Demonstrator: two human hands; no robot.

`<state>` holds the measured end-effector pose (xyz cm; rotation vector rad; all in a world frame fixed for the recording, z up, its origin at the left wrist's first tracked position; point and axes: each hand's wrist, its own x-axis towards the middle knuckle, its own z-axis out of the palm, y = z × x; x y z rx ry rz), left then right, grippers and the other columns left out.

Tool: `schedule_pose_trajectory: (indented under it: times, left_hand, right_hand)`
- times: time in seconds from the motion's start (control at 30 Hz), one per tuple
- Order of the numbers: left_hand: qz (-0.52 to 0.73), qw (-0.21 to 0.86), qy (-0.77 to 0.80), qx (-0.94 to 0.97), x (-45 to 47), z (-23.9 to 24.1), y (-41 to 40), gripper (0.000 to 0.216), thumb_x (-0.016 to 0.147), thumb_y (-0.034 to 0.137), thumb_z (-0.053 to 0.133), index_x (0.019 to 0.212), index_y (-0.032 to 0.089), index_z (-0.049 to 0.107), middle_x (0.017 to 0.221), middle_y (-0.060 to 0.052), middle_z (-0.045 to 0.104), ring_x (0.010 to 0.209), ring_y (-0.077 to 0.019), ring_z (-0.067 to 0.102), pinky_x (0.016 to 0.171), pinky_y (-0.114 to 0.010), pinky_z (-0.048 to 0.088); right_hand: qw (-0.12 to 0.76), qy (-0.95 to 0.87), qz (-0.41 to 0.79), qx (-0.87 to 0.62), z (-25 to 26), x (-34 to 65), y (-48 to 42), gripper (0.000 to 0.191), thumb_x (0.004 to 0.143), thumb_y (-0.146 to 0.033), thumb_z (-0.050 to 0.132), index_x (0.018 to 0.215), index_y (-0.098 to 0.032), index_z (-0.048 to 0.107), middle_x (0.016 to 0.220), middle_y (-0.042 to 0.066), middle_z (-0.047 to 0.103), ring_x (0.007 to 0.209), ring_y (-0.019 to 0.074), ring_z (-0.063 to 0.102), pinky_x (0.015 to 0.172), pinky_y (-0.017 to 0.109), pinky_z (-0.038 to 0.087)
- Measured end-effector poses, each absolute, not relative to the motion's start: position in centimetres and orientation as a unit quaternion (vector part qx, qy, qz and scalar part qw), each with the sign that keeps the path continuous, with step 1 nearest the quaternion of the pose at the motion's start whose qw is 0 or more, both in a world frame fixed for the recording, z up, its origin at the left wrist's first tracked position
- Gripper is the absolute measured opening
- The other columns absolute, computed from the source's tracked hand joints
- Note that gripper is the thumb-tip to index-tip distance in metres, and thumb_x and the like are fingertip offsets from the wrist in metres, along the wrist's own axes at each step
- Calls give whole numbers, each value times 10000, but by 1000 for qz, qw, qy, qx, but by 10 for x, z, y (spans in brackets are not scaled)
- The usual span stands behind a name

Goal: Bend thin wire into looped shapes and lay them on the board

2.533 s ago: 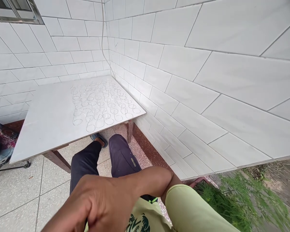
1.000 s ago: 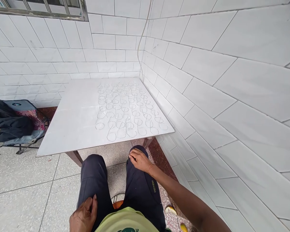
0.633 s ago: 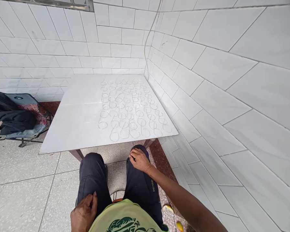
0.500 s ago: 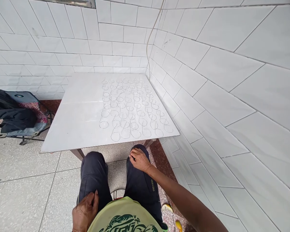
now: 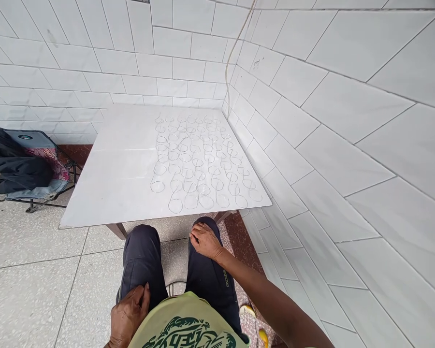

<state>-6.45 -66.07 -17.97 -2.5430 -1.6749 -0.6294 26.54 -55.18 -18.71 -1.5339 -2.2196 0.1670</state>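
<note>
My left hand (image 5: pixel 129 309) rests on my left thigh near the shirt hem, its fingers curled in and the thumb alongside. On my right knee lies my right hand (image 5: pixel 205 240), loosely closed with the knuckles up. Neither hand shows anything held. In front of the knees stands a low table with a white top (image 5: pixel 119 169). Rows of thin dark round outlines (image 5: pixel 191 200) cover its right half. Some of them overlap or join in chains. I cannot tell whether they are drawn on or lie there as thin rings.
White tiled walls (image 5: pixel 340 159) meet behind and right of the table. A thin cable (image 5: pixel 228 72) runs down the corner. At left, a folding chair (image 5: pixel 52 189) carries dark clothing (image 5: pixel 18 166). Yellow-and-white footwear (image 5: pixel 248 311) is on the floor at lower right.
The view has tilted and shifted slightly. Both hands stay where they were on my legs, and the table and its outlines are unchanged.
</note>
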Motion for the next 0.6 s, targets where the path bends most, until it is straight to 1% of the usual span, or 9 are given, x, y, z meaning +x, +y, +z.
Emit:
schedule_pose_trajectory:
  times: [0.27,0.4,0.6]
  left_hand:
    - [-201,7,-540,-817,-65,-181,-663,387,1048,336,452,733,211,640,623,25,661,512,-122,639,457,-267,326]
    - [-210,-3,-527,-824,-65,-181,-662,379,1046,324,411,787,221,667,648,25,693,515,-118,646,459,-254,354]
    - [-197,-31,-545,-814,-66,-180,-662,386,1027,342,410,777,237,686,648,5,704,518,-125,651,447,-230,367]
  right_hand:
    - [208,-806,67,-551,-184,263,-553,186,985,-188,547,811,-191,612,875,61,634,901,215,548,875,354,391]
    - [202,-806,62,-553,-187,262,-552,196,985,-194,552,797,-191,608,883,58,638,910,214,553,894,358,399]
    - [196,-804,58,-558,-187,262,-553,188,983,-196,557,803,-192,610,884,57,638,913,215,559,903,365,406]
